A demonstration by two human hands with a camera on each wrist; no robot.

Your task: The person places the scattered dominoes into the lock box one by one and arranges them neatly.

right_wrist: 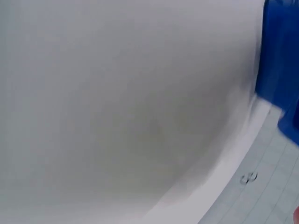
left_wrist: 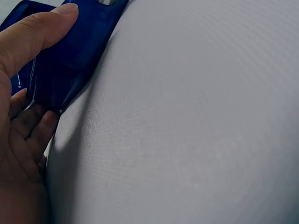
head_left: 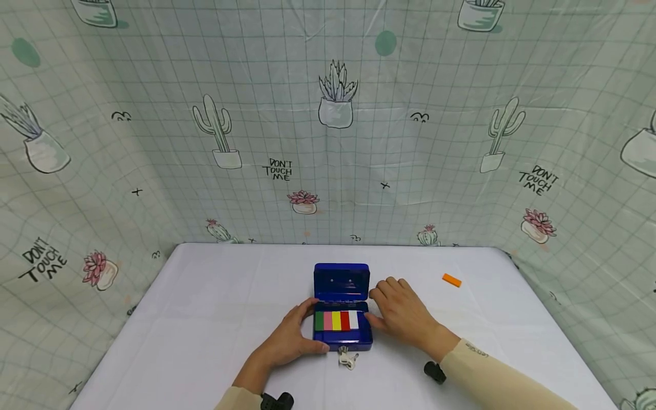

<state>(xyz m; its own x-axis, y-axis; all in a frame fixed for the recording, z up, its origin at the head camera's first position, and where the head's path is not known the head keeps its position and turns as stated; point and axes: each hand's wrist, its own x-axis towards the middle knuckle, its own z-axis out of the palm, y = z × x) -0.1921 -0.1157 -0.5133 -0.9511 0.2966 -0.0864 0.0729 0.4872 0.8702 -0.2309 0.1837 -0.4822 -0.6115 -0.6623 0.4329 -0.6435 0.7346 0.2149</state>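
A dark blue cash box sits on the table with its lid raised at the back. Green, pink, yellow, red and white blocks lie side by side in it. My left hand grips the box's left side, thumb at the front corner and fingers toward the back. In the left wrist view, that thumb lies over the blue wall. At the right side is my right hand, thumb at the box's edge and bent fingers beside the lid, nothing visibly held. The right wrist view shows mostly tablecloth and blue box.
Keys hang from the lock at the box's front. An orange block lies on the white tablecloth to the right, beyond my right hand. A patterned curtain rises behind the table and along its sides.
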